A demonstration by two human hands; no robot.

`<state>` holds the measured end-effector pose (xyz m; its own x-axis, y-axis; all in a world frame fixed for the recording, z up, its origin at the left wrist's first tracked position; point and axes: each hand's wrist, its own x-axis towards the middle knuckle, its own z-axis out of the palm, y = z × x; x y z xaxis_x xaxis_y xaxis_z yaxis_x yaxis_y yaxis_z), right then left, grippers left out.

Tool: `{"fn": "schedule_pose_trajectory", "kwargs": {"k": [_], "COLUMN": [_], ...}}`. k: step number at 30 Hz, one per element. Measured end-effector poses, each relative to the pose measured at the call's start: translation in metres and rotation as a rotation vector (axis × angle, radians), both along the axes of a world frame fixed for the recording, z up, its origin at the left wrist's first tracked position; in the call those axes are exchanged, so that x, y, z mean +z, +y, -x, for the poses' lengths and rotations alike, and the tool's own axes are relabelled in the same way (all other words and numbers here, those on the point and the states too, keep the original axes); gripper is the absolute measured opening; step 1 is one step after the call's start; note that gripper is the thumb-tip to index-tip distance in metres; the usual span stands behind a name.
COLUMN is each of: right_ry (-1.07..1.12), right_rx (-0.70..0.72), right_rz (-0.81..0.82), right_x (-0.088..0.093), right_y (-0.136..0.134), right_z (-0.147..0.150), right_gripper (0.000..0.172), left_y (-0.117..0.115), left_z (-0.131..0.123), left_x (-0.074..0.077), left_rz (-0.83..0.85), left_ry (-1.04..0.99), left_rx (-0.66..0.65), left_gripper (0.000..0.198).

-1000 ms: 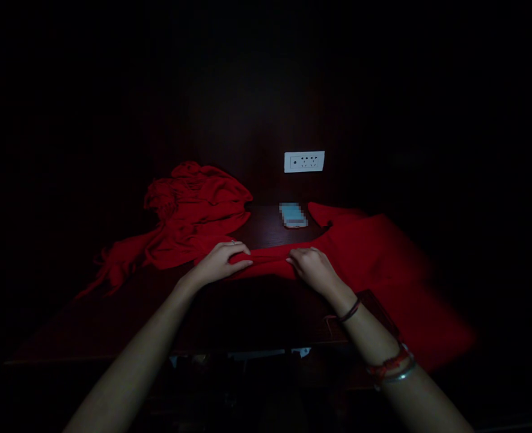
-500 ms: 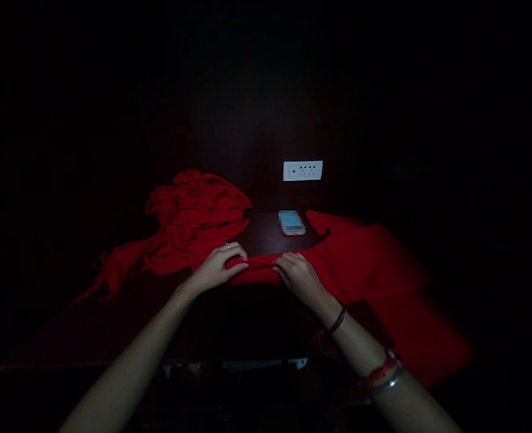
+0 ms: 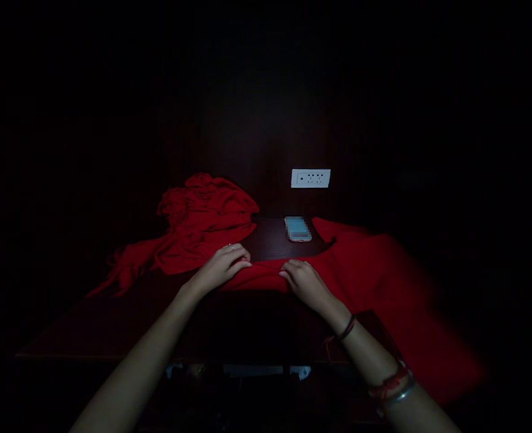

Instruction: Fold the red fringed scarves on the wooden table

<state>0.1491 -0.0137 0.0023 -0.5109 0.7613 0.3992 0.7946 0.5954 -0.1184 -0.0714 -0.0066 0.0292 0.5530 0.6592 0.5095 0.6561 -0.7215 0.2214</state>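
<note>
A long red cloth (image 3: 365,264) lies across a dark table (image 3: 89,328), bunched with fringes at the left and spread wide at the right, where it reaches down past the front edge. My left hand (image 3: 224,264), with a ring on one finger, pinches the narrow middle stretch of the cloth. A short way to the right, my right hand (image 3: 305,281) pinches the same stretch near its upper edge. The fingers of both hands point toward each other, with a strip of red cloth between them.
Behind the cloth lies a phone (image 3: 298,229) with a lit, pixelated screen. On the dark wall above it is a white socket panel (image 3: 311,178). A dark flat object (image 3: 376,331) lies by my right forearm. Pale shapes show below the table's front edge.
The whole view has shifted, so things sit slightly lower and further right. The raised fold between my hands now lies flatter, and my hands remain on the cloth.
</note>
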Motion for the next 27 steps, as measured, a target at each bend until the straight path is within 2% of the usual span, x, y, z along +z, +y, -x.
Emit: {"fn": "schedule_pose_trajectory", "kwargs": {"k": [3,8,14,17,21,27], "right_ry": [-0.003,0.025,-0.09,-0.179,-0.178,0.002], "right_rx": [0.028,0.101,0.056,0.043,0.134,0.177], "right_rz": [0.087,0.146,0.165,0.141,0.175,0.21], "right_x": [0.003,0.015,0.027,0.032,0.03,0.018], "right_y": [0.006,0.01,0.015,0.024,0.04,0.046], "right_z": [0.004,0.023,0.041,0.04,0.036,0.028], "right_gripper": [0.017,0.028,0.013,0.014,0.018,0.016], "left_y": [0.003,0.008,0.005,0.004,0.015,0.045], "left_z": [0.0,0.001,0.002,0.003,0.006,0.001], "left_x": [-0.002,-0.007,-0.005,-0.007,-0.008,0.0], "left_rz": [0.071,0.098,0.147,0.159,0.222,0.377], "left_ry": [0.016,-0.028,-0.085,-0.1,-0.126,-0.115], "left_rx": [-0.007,0.015,0.005,-0.015,-0.04,-0.11], "left_gripper": [0.018,0.016,0.014,0.018,0.015,0.017]}}
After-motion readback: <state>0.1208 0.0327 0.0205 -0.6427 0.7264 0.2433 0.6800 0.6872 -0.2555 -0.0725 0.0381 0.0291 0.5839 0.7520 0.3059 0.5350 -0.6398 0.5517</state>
